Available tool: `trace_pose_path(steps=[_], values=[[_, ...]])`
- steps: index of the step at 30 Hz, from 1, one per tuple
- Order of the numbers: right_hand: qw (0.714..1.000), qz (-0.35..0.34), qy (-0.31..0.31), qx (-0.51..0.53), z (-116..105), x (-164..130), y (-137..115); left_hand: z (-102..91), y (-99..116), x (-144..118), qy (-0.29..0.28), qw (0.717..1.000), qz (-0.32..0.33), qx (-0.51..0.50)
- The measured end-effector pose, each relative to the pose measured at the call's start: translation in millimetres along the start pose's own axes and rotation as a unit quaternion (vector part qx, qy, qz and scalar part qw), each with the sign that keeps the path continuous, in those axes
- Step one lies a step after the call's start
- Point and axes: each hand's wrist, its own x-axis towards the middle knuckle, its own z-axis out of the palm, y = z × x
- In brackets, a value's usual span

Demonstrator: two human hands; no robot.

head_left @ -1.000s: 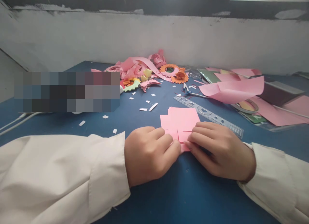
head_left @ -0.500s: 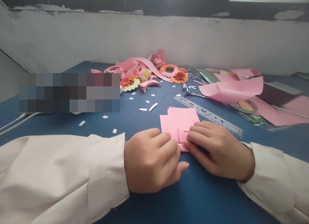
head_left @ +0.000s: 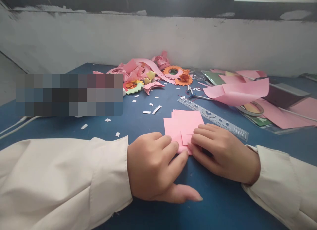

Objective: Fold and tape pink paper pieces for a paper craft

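Your right hand holds pink paper; left hand touches near edge, thumb wide. Advise squaring layers before creasing.

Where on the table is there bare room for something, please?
Widest bare blue tabletop: nearest the wearer, between the sleeves, below the left hand and right hand. A smaller patch lies between the left hand and the white paper scraps. Crowded: the far side, with paper flowers, and the right, with pink sheets, tape roll and ruler.
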Motion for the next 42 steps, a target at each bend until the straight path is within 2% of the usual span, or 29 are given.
trace_pose_path(steps=[11, 19, 31, 42], values=[[1.000, 0.006, 0.010, -0.026, 0.9, 1.0, 0.7, 1.9, 0.4, 0.5, 0.006, 1.000, 0.004, 0.027], [0.999, 0.014, 0.022, -0.023, 0.4, 0.0, 0.2, 2.5, 0.3, -1.8, -0.006, 0.998, 0.030, 0.060], [0.996, -0.071, 0.054, 0.000, -2.7, 1.5, -1.4, 4.6, 0.8, -3.9, -0.015, 0.996, 0.044, 0.081], [0.997, -0.058, 0.040, 0.030, -1.7, -1.2, -0.2, 1.5, 0.0, -2.5, -0.028, 0.998, 0.005, 0.053]])
